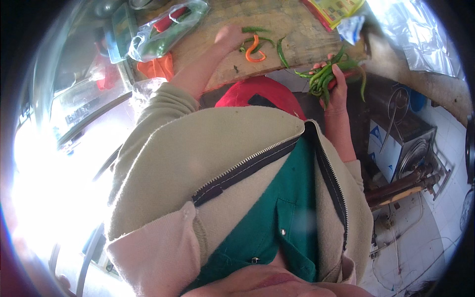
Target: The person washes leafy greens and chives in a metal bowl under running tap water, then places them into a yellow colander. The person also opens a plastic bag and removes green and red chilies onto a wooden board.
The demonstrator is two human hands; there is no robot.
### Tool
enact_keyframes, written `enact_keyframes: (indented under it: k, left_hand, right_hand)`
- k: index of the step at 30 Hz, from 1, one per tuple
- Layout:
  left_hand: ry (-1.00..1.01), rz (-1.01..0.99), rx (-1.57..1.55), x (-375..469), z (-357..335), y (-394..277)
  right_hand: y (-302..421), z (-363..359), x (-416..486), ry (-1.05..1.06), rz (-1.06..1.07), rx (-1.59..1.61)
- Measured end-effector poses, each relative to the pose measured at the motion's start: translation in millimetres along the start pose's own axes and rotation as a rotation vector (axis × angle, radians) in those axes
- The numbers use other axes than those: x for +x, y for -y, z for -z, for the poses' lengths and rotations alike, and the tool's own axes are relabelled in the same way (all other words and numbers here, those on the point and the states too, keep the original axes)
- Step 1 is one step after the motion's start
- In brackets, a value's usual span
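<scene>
My left hand (231, 38) rests on the wooden tabletop (213, 16), its fingers curled out of sight beside loose chili peppers; whether it grips one, I cannot tell. A dark green pepper (255, 29) lies at its fingertips. Just right of it are a curved orange pepper (254, 55) and thin green ones. Another green pepper (282, 52) reaches the table's front edge. Off that edge, my right hand (338, 87) holds a bunch of long green peppers (322, 80), with something red among them.
At the back left lies a clear plastic bag (167, 31) of red and green produce, with an orange cloth-like item (157, 67) near it. A yellow and red packet (334, 11) is at the back right. Silvery sheeting (426, 41) and a metal box (402, 148) are farther right.
</scene>
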State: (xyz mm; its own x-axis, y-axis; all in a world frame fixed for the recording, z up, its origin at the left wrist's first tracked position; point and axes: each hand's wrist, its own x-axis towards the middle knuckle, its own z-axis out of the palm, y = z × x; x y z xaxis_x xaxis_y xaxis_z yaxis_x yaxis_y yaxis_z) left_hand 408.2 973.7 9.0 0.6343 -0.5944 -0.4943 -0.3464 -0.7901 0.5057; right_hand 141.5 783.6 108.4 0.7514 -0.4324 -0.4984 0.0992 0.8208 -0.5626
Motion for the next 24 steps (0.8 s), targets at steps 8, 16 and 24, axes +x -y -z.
enact_keyframes:
  k: [8, 16, 24]
  left_hand:
    - [0.133, 0.073, 0.061, -6, -3, -14]
    - [-0.071, 0.057, -0.782, 2, 55, 27]
    - [0.147, 0.022, -0.625, -3, 32, -2]
  right_hand:
    - [0, -7, -1, -0.028, -0.018, -0.074]
    - [-4, -3, -1, -0.036, -0.03, -0.043]
    - [-5, -3, 0, -0.015, -0.028, -0.054]
